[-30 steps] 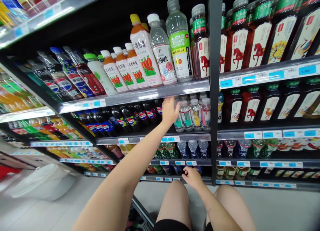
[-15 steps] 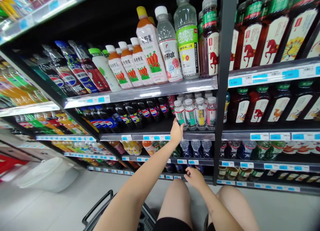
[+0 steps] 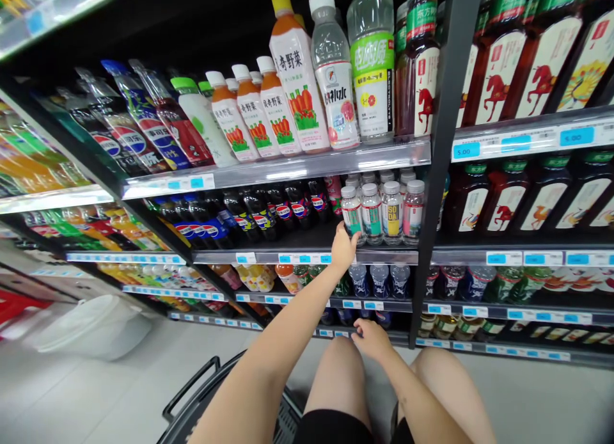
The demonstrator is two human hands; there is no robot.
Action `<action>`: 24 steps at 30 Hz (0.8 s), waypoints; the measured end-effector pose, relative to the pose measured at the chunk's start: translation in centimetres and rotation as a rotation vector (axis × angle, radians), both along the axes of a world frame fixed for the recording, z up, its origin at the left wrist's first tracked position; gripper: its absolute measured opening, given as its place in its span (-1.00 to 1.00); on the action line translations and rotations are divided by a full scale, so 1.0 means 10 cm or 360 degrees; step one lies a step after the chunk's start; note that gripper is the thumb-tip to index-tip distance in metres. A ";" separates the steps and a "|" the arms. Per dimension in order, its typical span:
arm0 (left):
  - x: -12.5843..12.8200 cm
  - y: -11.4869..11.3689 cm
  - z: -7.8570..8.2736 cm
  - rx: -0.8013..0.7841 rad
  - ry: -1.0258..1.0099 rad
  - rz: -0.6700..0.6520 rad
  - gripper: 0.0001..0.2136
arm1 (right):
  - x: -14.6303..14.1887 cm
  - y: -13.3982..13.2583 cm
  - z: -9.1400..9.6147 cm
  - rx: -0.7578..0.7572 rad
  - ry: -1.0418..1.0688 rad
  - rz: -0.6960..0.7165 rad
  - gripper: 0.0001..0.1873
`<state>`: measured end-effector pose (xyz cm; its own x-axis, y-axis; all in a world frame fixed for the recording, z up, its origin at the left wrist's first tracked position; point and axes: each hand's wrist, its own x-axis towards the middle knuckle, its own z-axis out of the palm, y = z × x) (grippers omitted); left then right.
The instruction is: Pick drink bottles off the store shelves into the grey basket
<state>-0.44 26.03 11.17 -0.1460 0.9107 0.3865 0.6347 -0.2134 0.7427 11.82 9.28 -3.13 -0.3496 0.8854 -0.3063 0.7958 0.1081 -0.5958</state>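
Head view: left hand (image 3: pixel 343 247) apparently cupping a small bottle (image 3: pixel 352 212); right hand (image 3: pixel 371 339) loosely spread on knee (image 3: pixel 341 361).

Dark metal shelving (image 3: pixel 434 175) with blue price tags (image 3: pixel 466 150) fills the view, packed with bottled drinks, above a pale tiled floor (image 3: pixel 96 393) where a white tub (image 3: pixel 86 329) sits at left.

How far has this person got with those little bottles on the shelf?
Four small clear bottles already stand in a tidy front row on the middle shelf. In hand: the left hand is at the base of the leftmost bottle, the green-labelled one, fingers touching it. The right hand rests by the knee, holding nothing. A dark basket sits below. What remains is not visible.
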 end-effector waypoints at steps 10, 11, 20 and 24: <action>-0.94 -1.42 -0.38 0.0110 0.0385 -0.0042 -0.43 | 0.03 -0.40 -0.12 -0.0262 -0.0467 0.0366 -0.41; -1.12 -1.67 -0.54 0.0067 0.0450 0.0013 -0.41 | 0.04 -0.43 -0.15 -0.0276 -0.0497 0.0383 -0.39; -2.55 -4.48 -2.42 -0.1351 0.0711 0.0759 -0.34 | -0.10 -0.47 -0.13 -0.0309 -0.0822 0.0489 -0.35; -2.59 -5.42 -3.02 -0.1882 0.0770 0.0736 -0.26 | -0.32 -0.54 -0.13 -0.0261 -0.0952 0.0478 -0.30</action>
<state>-26.31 -28.20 -19.07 -0.5996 0.6359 -0.4860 0.7213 0.6925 0.0162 8.63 3.83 -4.45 -0.3017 0.7022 -0.6449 0.9426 0.3211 -0.0913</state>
